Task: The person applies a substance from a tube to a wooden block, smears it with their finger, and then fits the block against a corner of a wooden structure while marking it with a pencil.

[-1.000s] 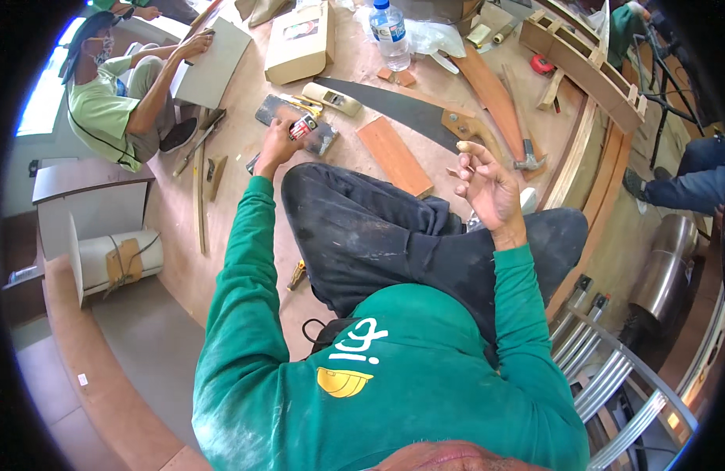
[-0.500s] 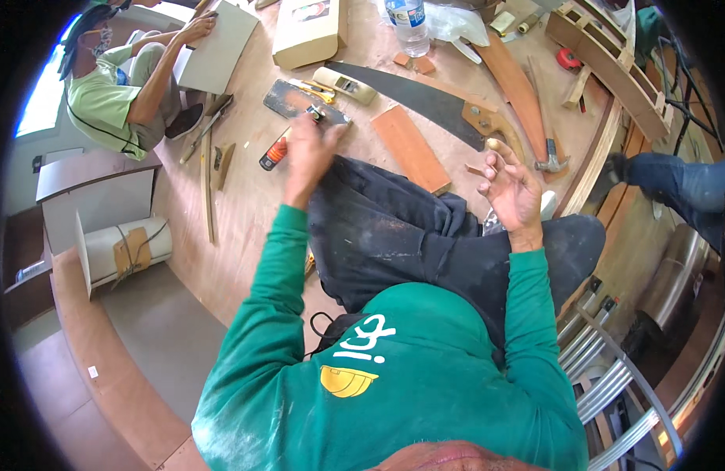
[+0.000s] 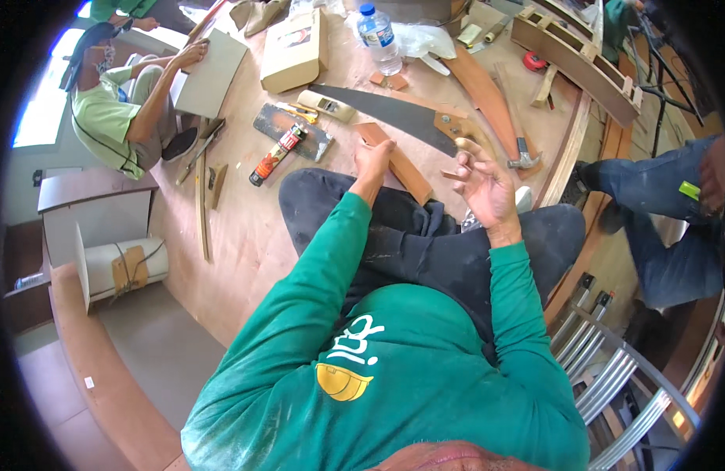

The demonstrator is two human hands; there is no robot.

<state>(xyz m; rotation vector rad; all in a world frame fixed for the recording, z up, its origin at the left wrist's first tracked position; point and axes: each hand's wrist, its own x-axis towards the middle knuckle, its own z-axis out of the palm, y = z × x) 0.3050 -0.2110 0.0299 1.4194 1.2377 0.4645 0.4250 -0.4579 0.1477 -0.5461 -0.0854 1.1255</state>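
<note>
My left hand (image 3: 372, 162) is closed on the near-left edge of a reddish-brown wooden board (image 3: 412, 174), which looks tilted beyond my crossed legs. Between the fingers of my right hand (image 3: 489, 193), held up over my right knee, is a small brown wood strip (image 3: 454, 176). A red and black spray can (image 3: 278, 156) lies against a worn dark flat plate (image 3: 318, 146) left of the board. On that plate's far side rests a yellow utility knife (image 3: 299, 111), beside a pale wooden hand plane (image 3: 326, 105). A handsaw (image 3: 394, 115) lies just past the board.
A hammer (image 3: 524, 156), a water bottle (image 3: 379, 41) and a cardboard box (image 3: 294, 52) stand or lie farther off. One person (image 3: 111, 110) sits at left holding a grey panel (image 3: 212, 74). Another person's jeans (image 3: 653, 177) show at right, near a metal rack (image 3: 606, 353).
My left hand has left the spray can, now lying across the plate, and moved right to grasp the wooden board. The board has tilted. My right hand still holds the wood strip.
</note>
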